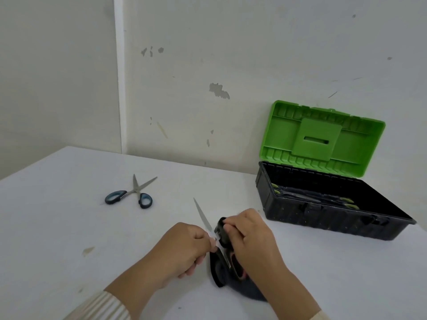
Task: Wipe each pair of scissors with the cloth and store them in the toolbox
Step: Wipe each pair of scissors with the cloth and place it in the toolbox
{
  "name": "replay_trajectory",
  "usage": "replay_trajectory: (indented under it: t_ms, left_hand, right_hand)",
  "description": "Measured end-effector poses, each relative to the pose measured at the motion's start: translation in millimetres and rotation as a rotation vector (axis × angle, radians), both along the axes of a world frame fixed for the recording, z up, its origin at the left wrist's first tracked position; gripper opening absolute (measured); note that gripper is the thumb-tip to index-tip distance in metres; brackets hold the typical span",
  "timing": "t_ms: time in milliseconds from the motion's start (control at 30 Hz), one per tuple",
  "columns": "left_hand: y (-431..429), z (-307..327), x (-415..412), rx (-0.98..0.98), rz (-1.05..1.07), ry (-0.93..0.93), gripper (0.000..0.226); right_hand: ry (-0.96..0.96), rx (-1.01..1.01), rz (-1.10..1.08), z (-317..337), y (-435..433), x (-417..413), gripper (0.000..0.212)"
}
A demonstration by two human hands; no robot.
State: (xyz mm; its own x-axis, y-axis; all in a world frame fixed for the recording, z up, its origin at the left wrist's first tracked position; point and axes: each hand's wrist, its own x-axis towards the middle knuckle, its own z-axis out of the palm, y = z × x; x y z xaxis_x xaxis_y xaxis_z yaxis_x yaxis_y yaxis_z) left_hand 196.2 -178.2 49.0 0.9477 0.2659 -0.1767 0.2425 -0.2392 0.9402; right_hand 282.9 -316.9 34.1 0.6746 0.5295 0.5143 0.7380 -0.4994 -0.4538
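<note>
My left hand (184, 247) pinches a pair of scissors (203, 215) near the pivot; one bare blade points up and away, and its red-and-black handles lie under my right wrist. My right hand (250, 234) grips a dark cloth (220, 279), bunched around the other blade and trailing onto the table. A second pair with blue-and-black handles (130, 194) lies open on the table to the far left. The toolbox (323, 218), black with an upright green lid (323, 137), stands open at the right. Scissors with green handles (346, 202) lie inside it.
The white table (69, 227) meets a scuffed white wall right behind the toolbox. A small brownish stain (88, 250) marks the tabletop at the left. Striped cream sleeves cover both of my forearms.
</note>
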Motion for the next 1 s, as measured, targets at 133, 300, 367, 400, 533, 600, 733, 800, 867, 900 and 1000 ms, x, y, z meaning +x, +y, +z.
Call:
replay_trajectory:
  t_ms: [133,300,367,400,533,600,733,800,867,900,1000]
  left_hand:
    - [-1,1,0,0.016,0.012,-0.017,0.042]
    - [-1,1,-1,0.081,0.006,-0.034,0.046]
    - [-1,1,0,0.075,0.023,-0.027,0.048]
    - [-1,2,0,0.076,0.026,-0.028,0.045]
    - [-3,3,-1,0.108,-0.008,-0.043,0.036]
    - [-4,4,-1,0.109,-0.007,-0.054,0.036]
    - [-3,7,-3,0.150,-0.007,-0.068,0.042]
    - [-4,7,-3,0.151,-0.018,-0.066,0.047]
    - [-5,7,-3,0.126,-0.009,-0.061,0.045]
    - [-5,7,-3,0.111,-0.003,-0.062,0.042]
    - [-1,8,-4,0.108,-0.023,-0.062,0.036]
  right_hand:
    - [-0.015,0.034,0.056,-2,3,-5,0.015]
    - [-0.028,0.095,-0.027,0,1,-2,0.010]
    - [-0.036,0.062,0.029,-4,4,-9,0.016]
    - [-0.031,0.065,0.031,-3,5,-9,0.015]
    - [-0.013,0.148,-0.067,3,-1,-3,0.005]
    - [-0.005,0.123,-0.017,2,1,-10,0.012]
    - [0.012,0.114,-0.031,4,0,-5,0.015]
    - [0.018,0.135,-0.085,6,-3,0,0.015]
    - [0.013,0.124,-0.035,3,0,-9,0.015]
    - [0.001,0.115,-0.005,0,3,-13,0.018]
    - [-0.002,0.141,-0.054,1,2,-6,0.015]
